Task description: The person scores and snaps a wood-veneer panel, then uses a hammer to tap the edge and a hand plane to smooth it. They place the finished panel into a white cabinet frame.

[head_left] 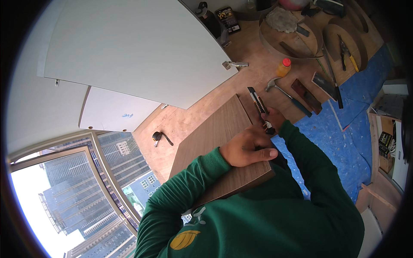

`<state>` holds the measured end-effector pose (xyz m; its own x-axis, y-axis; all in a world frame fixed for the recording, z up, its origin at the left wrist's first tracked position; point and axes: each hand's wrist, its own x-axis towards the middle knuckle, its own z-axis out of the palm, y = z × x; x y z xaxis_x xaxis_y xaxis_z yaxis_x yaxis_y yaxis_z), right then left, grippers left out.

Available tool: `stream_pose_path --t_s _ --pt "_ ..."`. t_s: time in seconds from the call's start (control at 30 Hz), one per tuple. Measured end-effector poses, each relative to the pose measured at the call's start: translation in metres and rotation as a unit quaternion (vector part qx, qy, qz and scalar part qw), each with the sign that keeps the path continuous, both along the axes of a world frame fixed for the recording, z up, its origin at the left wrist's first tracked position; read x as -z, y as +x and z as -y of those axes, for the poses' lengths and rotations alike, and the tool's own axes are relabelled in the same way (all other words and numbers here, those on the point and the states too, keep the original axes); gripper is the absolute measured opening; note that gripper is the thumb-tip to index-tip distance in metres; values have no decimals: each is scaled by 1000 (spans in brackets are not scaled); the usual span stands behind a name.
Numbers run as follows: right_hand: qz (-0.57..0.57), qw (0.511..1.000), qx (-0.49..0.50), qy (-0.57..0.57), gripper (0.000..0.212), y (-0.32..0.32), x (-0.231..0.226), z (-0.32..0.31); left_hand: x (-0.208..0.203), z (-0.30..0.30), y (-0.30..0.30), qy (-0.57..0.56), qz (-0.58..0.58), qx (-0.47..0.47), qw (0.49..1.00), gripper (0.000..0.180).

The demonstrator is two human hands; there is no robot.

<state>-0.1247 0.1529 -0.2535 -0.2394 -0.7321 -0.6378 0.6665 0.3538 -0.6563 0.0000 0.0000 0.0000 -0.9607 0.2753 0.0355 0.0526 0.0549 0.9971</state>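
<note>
- While the reddish wooden worktop (185, 122) spreads out beyond, the wood-grain board (211, 137) sits face up just in front of the torso, partly under the left forearm.
- Board, handling: I'd judge it stiff, thick and fairly heavy, awkward for one hand. Face looks smooth, so a palm may slide; corners could chip if knocked. I'd take it by two opposite edges, fingers underneath, rather than by a corner.
- Left hand (249, 148): over the board's right-hand part, near the corner closest to the body. Thumb stretched out, fingers bent. Fingertips hidden from me; I cannot tell whether they grip anything or only press.
- Right hand (274, 119): just beyond the left, fingers wrapped closely round the utility knife (258, 103), no slack that I can see.
- Knife, handling: slim, rigid, probably light. Body is the place to hold, well back from the cutting end. Cannot make out whether any blade is out; I'd treat both ends as sharp.
</note>
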Motion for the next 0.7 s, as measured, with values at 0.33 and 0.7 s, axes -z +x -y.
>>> stream_pose_path --t_s 0.33,0.7 --pt "-52 998 -17 15 19 -2 0 4 0 0 -2 5 -14 -7 1000 50" --pt "-350 934 -70 -24 40 22 24 21 -1 0 -3 7 -11 -3 1000 48"
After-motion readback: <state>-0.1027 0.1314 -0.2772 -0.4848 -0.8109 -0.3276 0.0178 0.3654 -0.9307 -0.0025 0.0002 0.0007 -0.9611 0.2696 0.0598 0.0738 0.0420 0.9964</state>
